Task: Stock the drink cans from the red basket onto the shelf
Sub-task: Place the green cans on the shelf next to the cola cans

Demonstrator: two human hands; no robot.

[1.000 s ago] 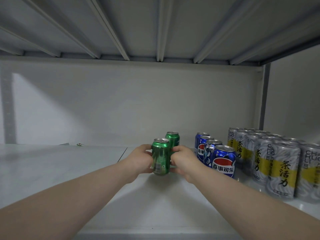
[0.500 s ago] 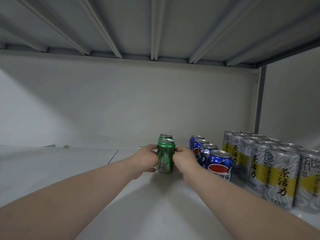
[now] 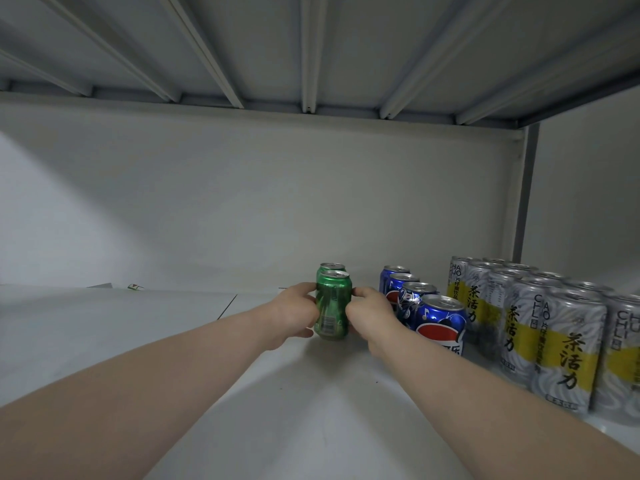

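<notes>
A green drink can [image 3: 333, 306] stands upright on the white shelf [image 3: 138, 341], mid-depth and near the centre. My left hand [image 3: 294, 315] grips its left side and my right hand [image 3: 370, 315] grips its right side. Directly behind it a second green can [image 3: 331, 267] shows only its top. To the right runs a row of blue cola cans [image 3: 440, 322]. Further right stand several silver and yellow tea cans [image 3: 564, 348] in rows. The red basket is out of view.
The underside of the upper shelf [image 3: 311, 46] with its ribs hangs overhead. A grey upright post [image 3: 523, 195] marks the right back corner. Small scraps [image 3: 135, 286] lie at the back left. The shelf's back wall [image 3: 242, 202] is plain white.
Both hands have pushed the front green can further back, so it now lines up in front of the rear green can and hides most of it. My view has moved closer.
</notes>
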